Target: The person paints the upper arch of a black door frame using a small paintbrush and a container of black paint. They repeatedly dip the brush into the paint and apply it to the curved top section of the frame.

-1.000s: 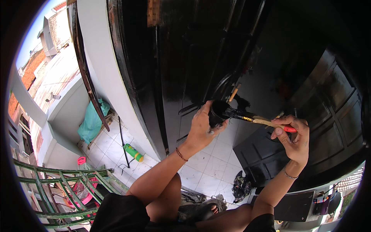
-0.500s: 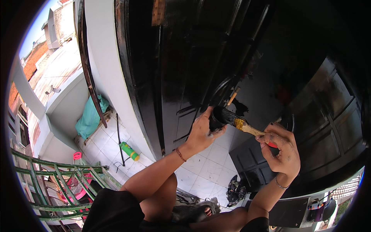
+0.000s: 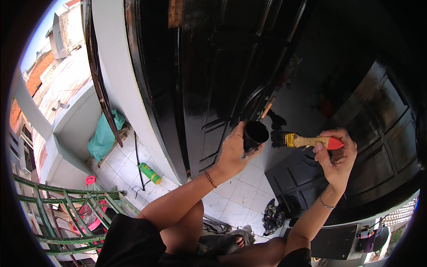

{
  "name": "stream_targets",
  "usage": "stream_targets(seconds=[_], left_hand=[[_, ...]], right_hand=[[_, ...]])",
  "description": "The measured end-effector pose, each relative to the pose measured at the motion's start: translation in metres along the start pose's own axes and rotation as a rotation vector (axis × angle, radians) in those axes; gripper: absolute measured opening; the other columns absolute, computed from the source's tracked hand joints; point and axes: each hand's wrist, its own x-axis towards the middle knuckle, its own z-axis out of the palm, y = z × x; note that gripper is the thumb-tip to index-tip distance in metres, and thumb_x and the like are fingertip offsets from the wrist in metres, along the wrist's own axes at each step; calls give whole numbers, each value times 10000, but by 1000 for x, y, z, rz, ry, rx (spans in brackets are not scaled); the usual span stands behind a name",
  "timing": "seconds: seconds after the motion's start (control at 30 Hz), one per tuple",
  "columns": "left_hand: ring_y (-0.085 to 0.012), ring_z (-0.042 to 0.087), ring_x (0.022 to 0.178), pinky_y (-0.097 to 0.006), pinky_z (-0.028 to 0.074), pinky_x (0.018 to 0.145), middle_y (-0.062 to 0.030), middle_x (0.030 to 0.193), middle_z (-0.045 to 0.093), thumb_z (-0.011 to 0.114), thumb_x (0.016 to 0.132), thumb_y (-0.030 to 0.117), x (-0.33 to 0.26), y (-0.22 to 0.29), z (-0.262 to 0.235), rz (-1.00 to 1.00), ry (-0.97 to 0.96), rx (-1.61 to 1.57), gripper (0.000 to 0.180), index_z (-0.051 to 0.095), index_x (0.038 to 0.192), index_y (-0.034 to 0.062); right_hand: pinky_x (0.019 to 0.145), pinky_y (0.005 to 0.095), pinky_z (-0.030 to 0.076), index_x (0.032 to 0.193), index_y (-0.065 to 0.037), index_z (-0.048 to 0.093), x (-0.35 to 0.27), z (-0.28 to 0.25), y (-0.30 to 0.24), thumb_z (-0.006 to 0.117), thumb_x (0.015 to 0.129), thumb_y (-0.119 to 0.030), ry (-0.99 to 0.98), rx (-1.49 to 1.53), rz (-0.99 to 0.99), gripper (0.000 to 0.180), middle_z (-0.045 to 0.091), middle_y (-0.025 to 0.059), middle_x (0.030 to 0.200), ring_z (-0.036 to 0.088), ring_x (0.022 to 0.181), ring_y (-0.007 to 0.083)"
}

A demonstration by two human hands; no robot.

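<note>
The paintbrush (image 3: 307,141) is being lifted out of the black cup (image 3: 256,133), to its three o'clock. The cup is being clamped by the left hand's (image 3: 233,151) fingers, the brush by the right hand's (image 3: 337,155). Footing is perhaps being hindered by a crumpled bundle (image 3: 272,218) at six o'clock. At eleven, the door (image 3: 213,80) is being seen mostly blackened, a brown patch (image 3: 175,13) seemingly being left uncoated.

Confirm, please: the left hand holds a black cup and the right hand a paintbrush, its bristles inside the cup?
No: the bristles are outside the black cup, to its right, in the head view; the left hand holds the cup, the right hand the paintbrush.
</note>
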Motion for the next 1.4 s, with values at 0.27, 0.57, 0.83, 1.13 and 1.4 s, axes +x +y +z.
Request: stream_targets(seconds=[0.27,0.57,0.83,1.13,1.4], left_hand=[[-304,738,1003,-378,591,889,-165,1085,724,867,837,178,-4,6,7,76,60,48,600,506,1286,10],[-298,762,952,-355,593,834,-155,1043,738,867,823,141,-3,12,7,183,113,-4,615,472,1277,13],[-313,763,895,-371,588,795,-160,1007,736,857,780,112,-9,20,3,36,110,-54,644,451,1266,-6],[-370,744,922,-398,575,831,-172,1007,732,886,669,109,-5,8,-3,70,100,85,725,473,1257,10],[-396,750,886,-427,582,835,-211,974,735,903,683,175,-4,3,-5,89,82,95,755,483,1292,27]], right_hand=[[661,292,616,1101,97,601,-1,13,-12,719,929,1,193,160,-52,230,655,142,1049,732,775,215],[695,319,651,1161,63,543,4,39,-16,608,1007,-44,73,372,-180,198,547,196,1136,750,812,246],[654,271,588,1091,5,549,6,61,-16,638,1012,-82,-32,248,-226,148,755,215,1056,746,720,189],[623,261,553,1101,-6,508,6,61,-19,584,1044,-74,-35,290,-202,117,763,204,1029,709,690,176],[646,257,545,1151,-31,475,8,55,-20,534,1080,-96,-49,393,-133,113,742,227,1040,702,773,176]])
